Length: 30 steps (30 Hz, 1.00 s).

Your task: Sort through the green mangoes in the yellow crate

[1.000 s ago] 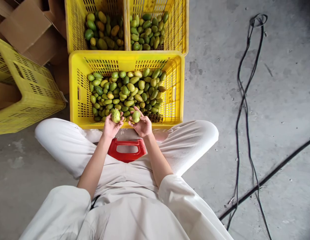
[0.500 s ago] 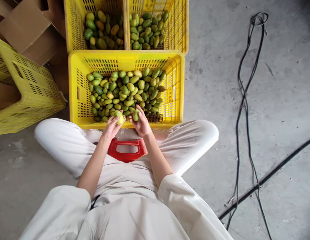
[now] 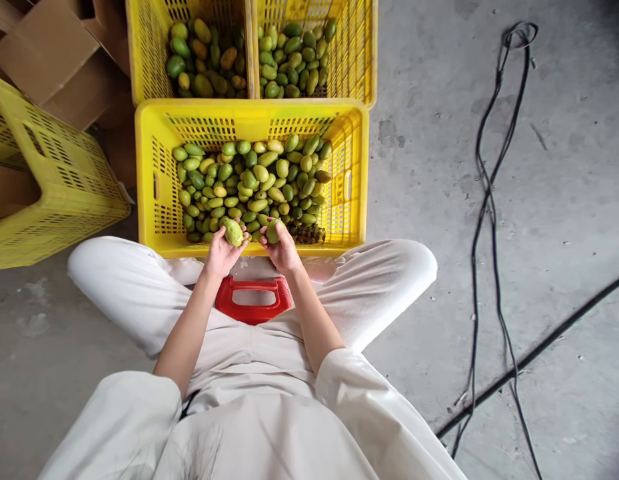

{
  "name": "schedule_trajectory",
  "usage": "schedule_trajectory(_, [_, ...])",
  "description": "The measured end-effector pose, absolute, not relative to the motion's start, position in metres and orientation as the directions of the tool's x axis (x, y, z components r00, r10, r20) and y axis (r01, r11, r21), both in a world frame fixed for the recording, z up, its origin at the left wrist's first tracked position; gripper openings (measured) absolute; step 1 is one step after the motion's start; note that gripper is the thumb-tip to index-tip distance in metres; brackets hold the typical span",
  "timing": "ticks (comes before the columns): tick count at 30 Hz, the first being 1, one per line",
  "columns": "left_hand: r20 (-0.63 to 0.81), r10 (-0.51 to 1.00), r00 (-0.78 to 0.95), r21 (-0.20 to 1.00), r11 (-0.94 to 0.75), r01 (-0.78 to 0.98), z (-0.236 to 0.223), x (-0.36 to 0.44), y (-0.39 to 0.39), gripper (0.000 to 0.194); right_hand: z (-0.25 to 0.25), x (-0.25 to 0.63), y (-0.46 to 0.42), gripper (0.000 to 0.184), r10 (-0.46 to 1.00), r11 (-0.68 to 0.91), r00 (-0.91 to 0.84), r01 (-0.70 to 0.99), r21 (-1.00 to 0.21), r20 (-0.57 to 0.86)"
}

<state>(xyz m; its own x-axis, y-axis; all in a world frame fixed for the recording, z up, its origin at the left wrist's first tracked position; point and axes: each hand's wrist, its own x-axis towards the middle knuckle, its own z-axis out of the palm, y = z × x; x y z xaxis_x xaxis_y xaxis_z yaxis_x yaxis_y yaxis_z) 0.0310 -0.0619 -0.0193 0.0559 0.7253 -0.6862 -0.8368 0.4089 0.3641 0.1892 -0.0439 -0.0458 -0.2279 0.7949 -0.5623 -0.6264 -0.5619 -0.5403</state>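
My left hand (image 3: 222,254) is closed round a pale green mango (image 3: 234,233) with dark specks, its upper side showing. A smaller, darker green mango (image 3: 272,231) sits in my right hand (image 3: 284,253), thumb and fingers wrapped about it. Both hands are close together over the near rim of a yellow plastic crate (image 3: 254,252). Inside that crate lies a heap of green and yellowish oval mangoes (image 3: 262,173). Part of the right mango is hidden by fingers.
Behind stands another yellow crate (image 3: 362,53), divided, with more mangoes. A tilted yellow crate (image 3: 64,193) and cardboard boxes (image 3: 49,53) are at left. A red stool (image 3: 253,313) shows between the legs. Black cables (image 3: 486,193) run across the concrete floor at right.
The mango in my left hand has turned and shifted slightly up and left. My right hand's fingers have curled further round its mango. The crates have not moved.
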Motion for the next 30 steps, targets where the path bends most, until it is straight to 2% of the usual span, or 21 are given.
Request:
schedule_trajectory(3, [-0.718, 0.692, 0.07, 0.346, 0.443, -0.827, -0.021, 0.029, -0.063, 0.031, -0.046, 0.19, -0.043, 0.038, 0.793, -0.581, -0.243, -0.579, -0.572, -0.559])
schedule_trajectory(6, [-0.706, 0.704, 0.077, 0.377, 0.465, -0.801, -0.026, 0.028, -0.065, 0.027, -0.048, 0.191, -0.042, 0.051, 0.786, -0.594, -0.249, -0.557, -0.581, -0.566])
schedule_trajectory(9, [-0.667, 0.741, 0.083, 0.42, 0.466, -0.779, -0.03, 0.029, -0.068, 0.019, -0.049, 0.192, -0.041, 0.048, 0.78, -0.585, -0.23, -0.601, -0.545, -0.582])
schedule_trajectory(13, [-0.648, 0.749, 0.14, 0.402, 0.492, -0.773, -0.029, 0.03, -0.068, 0.025, -0.047, 0.191, -0.041, 0.036, 0.786, -0.577, -0.242, -0.618, -0.534, -0.569])
schedule_trajectory(17, [-0.698, 0.699, 0.156, 0.371, 0.539, -0.756, -0.022, 0.031, -0.065, 0.033, -0.043, 0.189, -0.041, 0.041, 0.786, -0.58, -0.246, -0.613, -0.536, -0.568])
schedule_trajectory(22, [-0.698, 0.696, 0.168, 0.354, 0.539, -0.765, -0.017, 0.031, -0.063, 0.04, -0.044, 0.191, -0.043, 0.034, 0.774, -0.585, -0.232, -0.616, -0.526, -0.589])
schedule_trajectory(30, [-0.668, 0.722, 0.182, 0.414, 0.563, -0.716, -0.027, 0.031, -0.066, 0.036, -0.054, 0.19, -0.041, 0.038, 0.786, -0.544, -0.166, -0.644, -0.538, -0.596])
